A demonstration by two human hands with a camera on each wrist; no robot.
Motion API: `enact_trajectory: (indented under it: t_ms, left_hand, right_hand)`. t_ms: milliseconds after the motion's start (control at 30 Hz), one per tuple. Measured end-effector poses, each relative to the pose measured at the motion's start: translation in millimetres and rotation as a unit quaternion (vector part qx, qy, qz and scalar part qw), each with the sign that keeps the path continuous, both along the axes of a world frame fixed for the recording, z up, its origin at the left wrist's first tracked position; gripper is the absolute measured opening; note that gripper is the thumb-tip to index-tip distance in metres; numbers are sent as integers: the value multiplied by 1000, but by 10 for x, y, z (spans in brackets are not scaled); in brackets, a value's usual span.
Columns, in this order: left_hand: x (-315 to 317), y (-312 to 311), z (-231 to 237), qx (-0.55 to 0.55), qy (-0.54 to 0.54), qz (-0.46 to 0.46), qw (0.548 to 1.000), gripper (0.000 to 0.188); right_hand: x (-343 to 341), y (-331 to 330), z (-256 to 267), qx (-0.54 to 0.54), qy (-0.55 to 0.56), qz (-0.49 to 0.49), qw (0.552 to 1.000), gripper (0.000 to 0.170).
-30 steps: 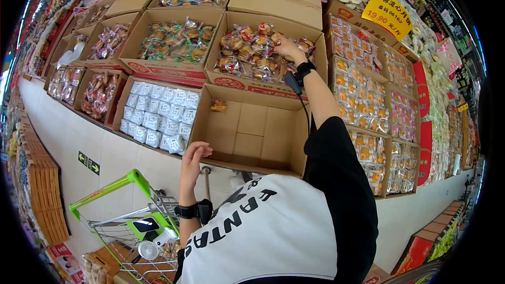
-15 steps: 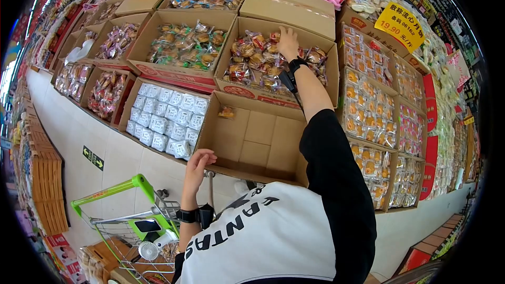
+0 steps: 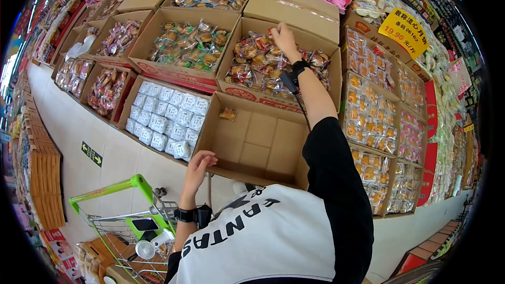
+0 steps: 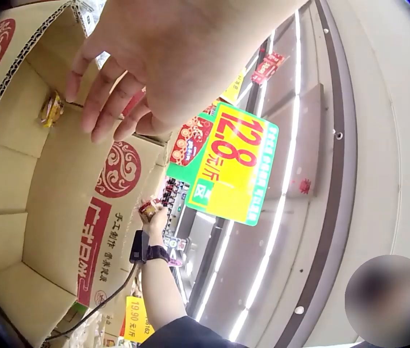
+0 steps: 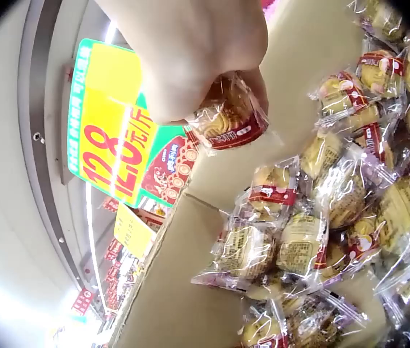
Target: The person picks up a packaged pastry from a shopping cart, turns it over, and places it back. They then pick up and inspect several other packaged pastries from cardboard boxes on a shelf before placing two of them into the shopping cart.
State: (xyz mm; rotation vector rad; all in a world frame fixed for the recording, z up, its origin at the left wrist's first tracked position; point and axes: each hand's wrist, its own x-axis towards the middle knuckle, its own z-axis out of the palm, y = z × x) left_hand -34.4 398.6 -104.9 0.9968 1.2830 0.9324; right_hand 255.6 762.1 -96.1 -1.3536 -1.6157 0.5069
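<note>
Ceiling light strips run above a supermarket aisle, and below them stand cartons crowded side by side, with a yellow price sign point(image 3: 404, 32) to the right and a green-handled shopping cart point(image 3: 104, 192) on the floor to the left. From where I stand, the change is at the right hand point(image 3: 284, 41): half a second ago its fingers lay spread over the far edge of the heap, and now thumb and fingers are gathered, pinching one wrapped cake point(image 5: 227, 123). That piece sits in the air near the back wall of the upper carton point(image 3: 265, 98), apart from the other packets point(image 3: 258, 58) lying jumbled there. Its red band shows below the curled fingers. So, as I judge it, the picking-up is done for this one, and the cake depends wholly on that pinch; the slick-looking wrapper could slide if the grip loosened.

Meanwhile the left hand point(image 3: 199, 169) has barely shifted. It hangs by the near left corner of the front carton point(image 3: 260, 131), fingers loosely bent and holding nothing; whether it brushes the rim, I cannot tell. Inside that carton a small yellow packet point(image 3: 227, 113) lies toward the far left corner, and just beside stand rows of white packets point(image 3: 165, 118).
</note>
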Motion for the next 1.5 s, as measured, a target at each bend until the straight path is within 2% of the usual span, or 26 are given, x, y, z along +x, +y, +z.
enact_trajectory:
  t_ms: [67,233,300,333,367,400,467,600,700,767,867,1000,1100,1167,1200,1233,1300,1333,1367,1400,1433,1500]
  left_hand:
    - [-8,-3,0,8,9,0,1000,18]
    - [-38,-11,42,4,9,13,1000,18]
    - [-62,-21,55,1,9,18,1000,18]
    - [-64,-26,55,-4,8,21,1000,18]
    - [-68,-33,52,-9,6,23,1000,18]
    - [-76,-38,42,-9,8,25,1000,18]
    - [-78,-42,13,-16,-2,27,1000,18]
    - [-68,-30,-17,-12,-2,30,999,18]
    - [-52,-13,-9,-8,14,28,999,19]
    - [-54,-4,8,-23,9,24,999,18]
    - [-72,-6,-7,-10,7,23,1000,18]
    - [-153,-13,-21,-6,8,32,999,18]
    - [-244,-17,-4,3,23,46,999,19]
    - [-264,-8,28,12,21,52,998,19]
    - [-255,-3,42,16,18,51,998,19]
    - [-251,-5,58,19,17,51,998,19]
    - [-237,-15,93,25,15,53,998,19]
    - [-213,-14,114,28,9,49,998,19]
    - [-191,-7,136,31,3,45,998,19]
    - [-172,2,164,34,2,48,998,19]
    - [-150,10,193,34,2,36,999,19]
    - [-96,-15,253,29,-1,29,999,19]
  right_hand:
    - [-72,43,-14,-35,-97,-36,994,24]
    - [-160,259,-550,-38,-74,-27,996,30]
    - [-223,210,-651,-31,-89,-81,992,32]
    - [-246,128,-567,-73,-128,-71,987,38]
    - [-293,80,-542,-74,-126,-68,987,38]
    - [-344,36,-517,-82,-173,-84,978,44]
    - [-364,55,-525,-120,-246,-85,958,60]
    - [-369,96,-534,-133,-242,-77,958,57]
    - [-365,144,-581,-104,-220,-73,967,54]
    - [-391,109,-565,-64,-253,-112,959,51]
    - [-415,52,-477,-86,-249,-132,956,51]
    - [-334,-18,-341,-76,-289,-106,948,53]
    - [-222,-13,-291,-121,-248,-89,957,58]
    - [-121,-50,-237,-128,-98,-77,984,61]
    - [-65,-40,-187,-170,-82,-56,980,65]
    - [-51,-80,-107,-167,-83,-57,981,65]
    - [-66,-266,98,-148,-3,0,989,63]
    - [-101,-390,240,-145,-4,2,989,63]
    - [-154,-538,413,-149,52,42,987,59]
    - [-212,-683,577,-154,107,83,979,55]
    - [-278,-829,728,-152,105,85,979,55]
    - [-430,-1127,909,-178,177,164,954,46]
